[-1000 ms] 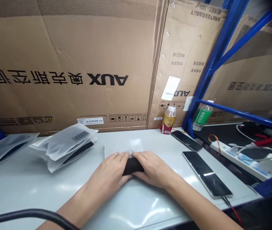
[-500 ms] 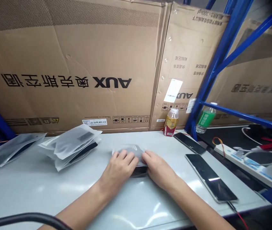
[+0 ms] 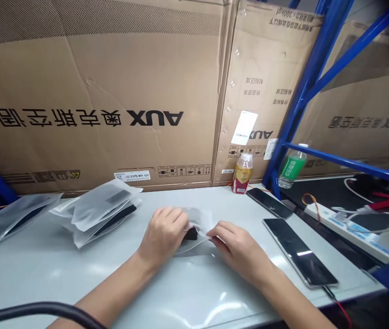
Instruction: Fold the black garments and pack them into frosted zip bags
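A frosted plastic zip bag [image 3: 199,217] lies on the pale table in front of me, its mouth edge facing me and partly parted. Something black [image 3: 191,234] shows inside it, mostly covered by my fingers and the film. My left hand [image 3: 167,230] is curled over the bag's left side and grips it. With thumb and fingertips my right hand [image 3: 235,246] pinches the bag's edge at the right corner. To the left, a stack of similar frosted bags [image 3: 102,208] holds dark flat items, and another such bag [image 3: 16,217] lies farther left.
Two phones lie at right, one black phone [image 3: 270,203] behind a larger phone [image 3: 299,251] with a cable. A red-yellow bottle [image 3: 242,173] stands by the large carton [image 3: 95,91]. Beyond the blue rack post [image 3: 304,100] is a power strip [image 3: 352,233]. A black tube [image 3: 40,308] crosses the lower left.
My right hand has shifted right and slightly down, drawing the bag's edge outward. The bag's mouth has parted and the black thing shows. My left hand has moved slightly left.
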{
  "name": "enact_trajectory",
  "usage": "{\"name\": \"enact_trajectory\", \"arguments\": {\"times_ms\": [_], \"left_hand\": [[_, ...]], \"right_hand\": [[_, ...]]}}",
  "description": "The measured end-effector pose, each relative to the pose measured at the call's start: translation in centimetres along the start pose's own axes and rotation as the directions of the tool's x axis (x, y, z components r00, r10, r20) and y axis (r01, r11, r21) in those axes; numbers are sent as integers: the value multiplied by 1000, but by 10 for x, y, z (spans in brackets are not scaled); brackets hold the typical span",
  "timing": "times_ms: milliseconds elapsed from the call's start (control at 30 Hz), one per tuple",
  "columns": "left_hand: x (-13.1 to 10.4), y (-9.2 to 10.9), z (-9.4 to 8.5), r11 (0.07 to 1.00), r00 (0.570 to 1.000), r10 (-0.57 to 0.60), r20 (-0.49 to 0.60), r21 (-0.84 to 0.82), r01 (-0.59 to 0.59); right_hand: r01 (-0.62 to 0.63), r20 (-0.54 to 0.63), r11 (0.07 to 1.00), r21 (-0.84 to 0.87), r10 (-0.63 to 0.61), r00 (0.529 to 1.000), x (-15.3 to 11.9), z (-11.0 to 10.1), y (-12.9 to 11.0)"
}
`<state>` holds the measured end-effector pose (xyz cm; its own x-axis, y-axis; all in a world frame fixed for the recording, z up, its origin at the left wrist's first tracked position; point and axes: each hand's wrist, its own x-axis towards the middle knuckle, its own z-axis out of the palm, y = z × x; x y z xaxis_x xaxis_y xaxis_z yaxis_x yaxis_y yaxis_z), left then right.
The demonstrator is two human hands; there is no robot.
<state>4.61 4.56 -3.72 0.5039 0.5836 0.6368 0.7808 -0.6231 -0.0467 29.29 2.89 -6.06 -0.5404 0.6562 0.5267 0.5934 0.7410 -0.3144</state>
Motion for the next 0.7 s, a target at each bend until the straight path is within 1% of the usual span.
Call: {"name": "enact_trajectory", "arguments": {"times_ms": [67, 133, 200, 233, 267, 333, 367, 400, 467, 533, 633, 700], "left_hand": [[2, -1, 5, 1000, 1000, 8, -28, -6, -9], [4, -2, 5, 993, 996, 89, 20, -75, -87], [5, -1, 4, 968, 978, 197, 75, -173, -181], [5, 0, 4, 958, 971, 225, 85, -204, -204], [5, 2, 3, 955, 971, 225, 81, -213, -204], [5, 8, 3, 971, 985, 166, 44, -184, -155], [5, 12, 2, 972, 987, 155, 34, -185, -147], [5, 16, 0, 964, 984, 173, 33, -209, -163], [2, 26, -4, 929, 966, 256, 18, -282, -241], [-1, 34, -8, 900, 947, 320, -38, -301, -316], [-5, 42, -13, 906, 940, 313, -137, -253, -339], [-5, 44, -17, 909, 939, 302, -164, -248, -335]], "right_hand": [[-37, -42, 999, 10, 38, 998, -8, -2, -6], [-79, -72, 996, 27, 81, 994, -16, -5, -8], [-113, -88, 992, 52, 118, 989, -23, -7, -7], [-123, -90, 990, 67, 129, 988, -25, -8, -6], [-127, -92, 989, 79, 134, 987, -27, -9, -5], [-126, -101, 988, 86, 134, 986, -29, -9, -5], [-122, -111, 989, 82, 131, 985, -30, -8, -7], [-120, -122, 990, 69, 127, 984, -30, -8, -9], [-109, -146, 994, 32, 112, 983, -30, -6, -14], [-78, -157, 997, 5, 78, 984, -29, -5, -20], [-15, -151, 1000, 20, 18, 988, -28, -7, -28], [8, -150, 999, 54, 0, 989, -27, -9, -31]]}}
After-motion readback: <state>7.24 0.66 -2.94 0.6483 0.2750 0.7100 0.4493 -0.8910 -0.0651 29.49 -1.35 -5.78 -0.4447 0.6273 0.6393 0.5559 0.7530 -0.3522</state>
